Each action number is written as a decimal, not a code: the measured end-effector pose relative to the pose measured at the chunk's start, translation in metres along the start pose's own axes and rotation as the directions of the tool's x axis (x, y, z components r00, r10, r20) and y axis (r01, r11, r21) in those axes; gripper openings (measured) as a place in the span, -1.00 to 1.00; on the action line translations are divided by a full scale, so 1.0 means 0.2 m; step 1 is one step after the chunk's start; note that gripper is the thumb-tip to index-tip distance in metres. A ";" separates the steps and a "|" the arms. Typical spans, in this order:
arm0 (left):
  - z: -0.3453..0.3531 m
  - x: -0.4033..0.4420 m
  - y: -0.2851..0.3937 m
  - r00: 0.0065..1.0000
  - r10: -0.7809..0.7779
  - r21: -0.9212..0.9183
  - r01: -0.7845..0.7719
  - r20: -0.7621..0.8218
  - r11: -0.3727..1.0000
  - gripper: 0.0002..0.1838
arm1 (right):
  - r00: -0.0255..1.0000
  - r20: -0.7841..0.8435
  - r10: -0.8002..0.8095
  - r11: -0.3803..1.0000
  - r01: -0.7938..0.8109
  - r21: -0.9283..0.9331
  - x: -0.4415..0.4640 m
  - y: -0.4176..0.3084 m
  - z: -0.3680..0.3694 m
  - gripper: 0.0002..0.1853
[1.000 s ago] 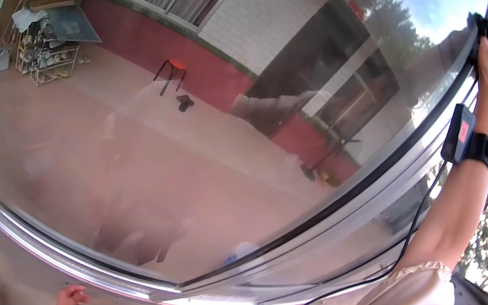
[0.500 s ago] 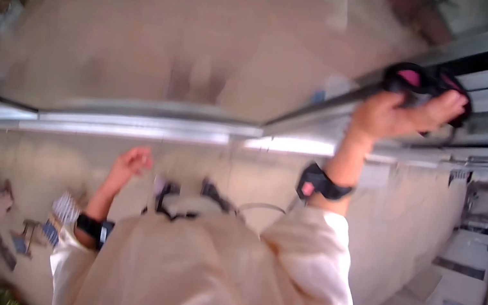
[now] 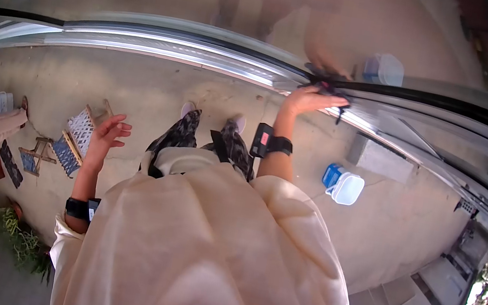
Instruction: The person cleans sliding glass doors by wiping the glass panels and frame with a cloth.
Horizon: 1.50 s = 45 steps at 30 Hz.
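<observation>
Your R hand (image 3: 307,101) drops w/ dark item (image 3: 333,90) to far frame (image 3: 221,57), fingers straight, grip unclear; L hand (image 3: 105,134) half-open, empty.

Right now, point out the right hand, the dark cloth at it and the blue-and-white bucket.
Right hand (image 3: 308,102): head view, back of the hand.
Dark cloth (image 3: 335,91): head view, its bunched middle.
Blue-and-white bucket (image 3: 346,187): head view, its white part.
</observation>
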State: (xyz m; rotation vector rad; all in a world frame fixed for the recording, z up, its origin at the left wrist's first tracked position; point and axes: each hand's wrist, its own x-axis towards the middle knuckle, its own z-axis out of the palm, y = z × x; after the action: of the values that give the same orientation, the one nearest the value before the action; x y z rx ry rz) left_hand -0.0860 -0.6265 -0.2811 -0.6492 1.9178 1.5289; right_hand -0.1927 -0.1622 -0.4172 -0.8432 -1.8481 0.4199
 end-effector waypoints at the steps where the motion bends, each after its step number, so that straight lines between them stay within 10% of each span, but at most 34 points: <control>1: -0.02 -0.03 -0.02 1.000 0.002 -0.004 -0.002 -0.011 1.000 -0.62 | 1.000 0.004 0.000 1.000 0.000 0.011 -0.05 -0.01 0.01 -0.33; 4: -0.10 -0.06 -0.04 0.998 0.021 -0.021 -0.022 -0.063 1.000 -0.65 | 0.591 0.363 0.720 0.530 -0.807 0.262 -0.13 -0.10 0.09 -0.50; 10: -0.26 0.03 -0.12 0.984 0.157 -0.160 -0.168 -0.079 0.973 -0.65 | -0.053 0.916 0.397 -0.071 -0.997 -0.027 -0.31 0.04 -0.09 -0.65; 12: -0.30 0.07 -0.07 0.967 0.193 -0.170 -0.221 -0.166 0.960 -0.61 | -0.124 0.960 0.253 -0.023 -0.992 -0.122 -0.20 -0.17 -0.25 -0.64; 14: -0.43 0.19 0.02 0.876 0.356 -0.120 -0.411 -0.326 0.904 -0.58 | -0.014 0.985 0.170 0.161 -0.986 -0.041 0.03 -0.64 -0.44 -0.60; 16: -0.61 0.29 0.18 0.633 0.586 0.170 -0.593 -0.505 0.787 -0.49 | 0.365 0.927 0.081 0.264 -0.905 0.333 0.29 -1.08 -0.69 -0.70; 18: -0.72 0.23 0.52 0.474 0.665 0.278 -0.652 -0.577 0.705 -0.46 | 0.827 0.562 0.022 0.395 -0.524 0.755 0.52 -1.17 -0.79 -0.71; 20: -0.82 0.17 0.82 0.170 0.784 0.536 -0.642 -0.598 0.548 -0.38 | 0.989 -0.022 -0.145 0.631 0.110 0.768 0.91 -1.21 -0.83 -0.66; 22: -0.93 0.10 1.08 -0.006 0.821 0.667 -0.587 -0.572 0.460 -0.24 | 0.699 -0.540 -0.469 0.854 0.514 -0.076 1.45 -1.25 -0.85 -0.60; 24: -1.03 0.03 1.32 -0.224 0.835 0.798 -0.493 -0.502 0.347 -0.16 | 0.478 -0.678 -0.558 0.829 0.342 -0.442 1.91 -1.38 -0.90 -0.54; 28: -1.19 -0.06 1.68 -0.431 0.792 0.882 -0.384 -0.432 0.272 -0.09 | 0.601 -0.681 -0.417 0.711 0.683 0.168 2.38 -1.97 -1.00 -0.57; 31: -1.32 -0.09 1.92 -0.507 0.750 0.890 -0.387 -0.425 0.242 -0.07 | 0.411 -0.663 -0.626 0.544 0.839 0.007 2.66 -2.21 -1.06 -0.47; 35: -1.56 -0.15 2.12 -0.585 0.711 0.909 -0.369 -0.389 0.194 -0.10 | 0.611 -0.575 -0.544 0.790 0.603 -0.106 3.07 -2.63 -1.17 -0.43; 40: -1.72 -0.18 2.24 -0.605 0.718 0.898 -0.435 -0.343 0.063 -0.17 | 0.522 -0.752 -0.404 0.858 0.500 -0.114 3.24 -3.36 -1.27 -0.25; 42: -1.74 -0.17 2.26 -0.639 0.703 0.902 -0.432 -0.313 0.008 -0.20 | 0.646 -0.632 -0.429 0.858 0.511 -0.060 2.82 -3.77 -1.37 -0.34; 45: -1.72 -0.16 2.26 -0.641 0.692 0.895 -0.447 -0.331 0.014 -0.24 | 0.388 -0.727 -0.566 0.661 0.741 -0.120 2.39 -4.28 -1.31 -0.41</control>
State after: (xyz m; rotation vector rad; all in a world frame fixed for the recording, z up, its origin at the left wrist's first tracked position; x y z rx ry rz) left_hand -0.4282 -0.8638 0.1070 0.6058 4.3561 1.3963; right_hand -0.3771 -0.4387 0.5416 0.0101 -1.1804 -0.2261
